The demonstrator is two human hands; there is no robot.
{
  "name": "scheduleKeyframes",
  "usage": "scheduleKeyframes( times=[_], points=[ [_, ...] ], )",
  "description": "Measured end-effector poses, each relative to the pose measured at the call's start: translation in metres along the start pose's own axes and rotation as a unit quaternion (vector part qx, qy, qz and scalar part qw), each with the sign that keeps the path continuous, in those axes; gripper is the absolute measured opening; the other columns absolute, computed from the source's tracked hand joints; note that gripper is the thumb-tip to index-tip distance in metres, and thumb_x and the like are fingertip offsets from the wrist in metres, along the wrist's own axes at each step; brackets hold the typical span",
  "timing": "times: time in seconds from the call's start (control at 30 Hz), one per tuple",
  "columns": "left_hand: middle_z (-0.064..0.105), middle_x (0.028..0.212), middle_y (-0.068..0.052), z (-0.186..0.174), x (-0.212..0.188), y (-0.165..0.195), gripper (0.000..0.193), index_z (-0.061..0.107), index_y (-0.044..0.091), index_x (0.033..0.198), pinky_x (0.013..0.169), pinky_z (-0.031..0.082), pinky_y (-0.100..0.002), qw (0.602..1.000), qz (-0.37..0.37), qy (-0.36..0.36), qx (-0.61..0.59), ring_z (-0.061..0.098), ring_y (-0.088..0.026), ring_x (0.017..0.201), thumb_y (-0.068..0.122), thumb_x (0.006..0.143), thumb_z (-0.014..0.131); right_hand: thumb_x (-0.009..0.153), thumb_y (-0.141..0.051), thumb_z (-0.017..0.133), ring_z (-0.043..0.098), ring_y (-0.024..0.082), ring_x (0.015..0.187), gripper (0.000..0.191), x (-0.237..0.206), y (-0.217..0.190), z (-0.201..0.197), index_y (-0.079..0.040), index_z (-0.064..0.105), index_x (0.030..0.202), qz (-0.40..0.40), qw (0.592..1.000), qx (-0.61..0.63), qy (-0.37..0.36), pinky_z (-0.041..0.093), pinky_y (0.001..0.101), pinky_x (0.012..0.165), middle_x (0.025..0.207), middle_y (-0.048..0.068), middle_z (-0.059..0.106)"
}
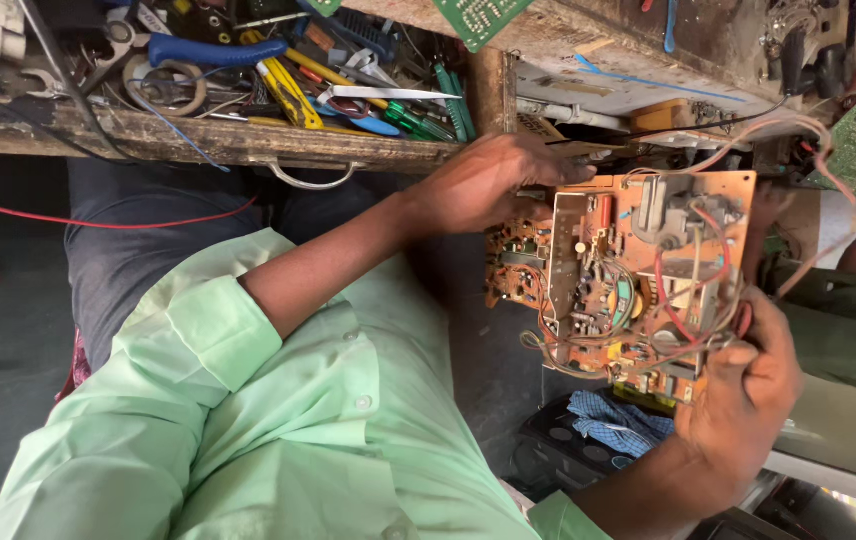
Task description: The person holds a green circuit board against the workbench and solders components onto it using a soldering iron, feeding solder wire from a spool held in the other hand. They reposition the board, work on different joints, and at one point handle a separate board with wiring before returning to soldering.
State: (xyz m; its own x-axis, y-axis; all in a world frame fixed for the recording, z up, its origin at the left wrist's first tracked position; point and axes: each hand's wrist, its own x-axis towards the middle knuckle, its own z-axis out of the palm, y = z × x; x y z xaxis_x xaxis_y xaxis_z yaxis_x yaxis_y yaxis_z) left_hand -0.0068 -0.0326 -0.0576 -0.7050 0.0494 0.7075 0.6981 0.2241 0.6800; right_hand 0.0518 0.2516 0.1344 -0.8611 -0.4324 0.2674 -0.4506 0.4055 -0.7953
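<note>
Left hand [493,185] grips circuit board [638,280] at 9 o'clock, right hand [743,400] probably at 5; hold edges only, clear of wires [693,320].

I see an orange-brown circuit board [638,280] held up off the surface, its component side facing me. It is crowded with small parts, a pale metal shield strip on its left portion, a grey block near the far edge, and loose red and pale wires looping over its right half. It sits right of centre.
</note>
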Motion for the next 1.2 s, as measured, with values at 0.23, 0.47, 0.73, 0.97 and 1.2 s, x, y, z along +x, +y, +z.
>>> scheduleKeyframes(
  times=[0.23, 0.47, 0.73, 0.97, 1.2],
  points=[
    [0.066, 0.129, -0.022, -0.005, -0.026, 0.025, 0.071, 0.061, 0.003, 0.134, 0.101, 0.048, -0.045, 0.990, -0.020, 0.109, 0.091, 0.061, -0.039, 0.121, -0.003, 0.064, 0.074, 0.112, -0.042, 0.070, 0.060, 0.014, 0.117, 0.068, 0.009, 0.013, 0.015, 0.014, 0.050, 0.145, 0.028, 0.998, 0.053, -0.035, 0.048, 0.0272, 0.110, 0.129, 0.011, 0.063],
    [0.072, 0.112, -0.019, -0.012, -0.075, 0.097, 0.061, 0.052, -0.003, 0.139, 0.088, 0.052, -0.049, 0.922, -0.336, 0.192, 0.026, 0.067, -0.040, 0.097, 0.009, 0.083, 0.074, 0.111, -0.037, 0.066, 0.062, 0.016, 0.119, 0.061, 0.008, 0.016, 0.042, 0.013, 0.051, 0.142, 0.099, 0.988, 0.103, -0.065, 0.049, 0.0315, 0.114, 0.131, 0.015, 0.064],
    [0.073, 0.111, -0.016, 0.004, -0.088, 0.135, 0.018, 0.076, 0.004, 0.096, 0.094, 0.055, -0.039, 0.936, -0.303, 0.158, -0.079, 0.071, -0.031, 0.106, 0.014, 0.082, 0.071, 0.114, -0.030, 0.065, 0.061, 0.011, 0.110, 0.052, -0.007, 0.023, 0.042, 0.012, 0.053, 0.141, 0.106, 0.990, 0.086, -0.041, 0.049, 0.0269, 0.108, 0.123, 0.010, 0.065],
    [0.069, 0.113, -0.022, 0.036, -0.082, 0.122, 0.036, 0.075, 0.003, 0.112, 0.095, 0.053, -0.040, 0.857, -0.491, 0.131, -0.087, 0.069, -0.033, 0.108, 0.023, 0.082, 0.079, 0.113, -0.033, 0.065, 0.051, 0.005, 0.091, 0.048, -0.019, -0.003, 0.066, 0.007, 0.059, 0.138, 0.092, 0.995, -0.029, -0.005, 0.042, 0.0177, 0.084, 0.107, 0.002, 0.062],
    [0.065, 0.127, -0.015, 0.051, -0.085, 0.107, 0.061, 0.053, 0.003, 0.134, 0.102, 0.053, -0.038, 0.879, -0.320, 0.272, -0.226, 0.066, -0.027, 0.113, 0.012, 0.079, 0.076, 0.111, -0.026, 0.061, 0.056, 0.013, 0.109, 0.042, -0.028, -0.049, 0.102, 0.004, 0.059, 0.140, 0.010, 0.990, -0.141, -0.017, 0.047, 0.0245, 0.100, 0.119, 0.007, 0.061]
  ],
)
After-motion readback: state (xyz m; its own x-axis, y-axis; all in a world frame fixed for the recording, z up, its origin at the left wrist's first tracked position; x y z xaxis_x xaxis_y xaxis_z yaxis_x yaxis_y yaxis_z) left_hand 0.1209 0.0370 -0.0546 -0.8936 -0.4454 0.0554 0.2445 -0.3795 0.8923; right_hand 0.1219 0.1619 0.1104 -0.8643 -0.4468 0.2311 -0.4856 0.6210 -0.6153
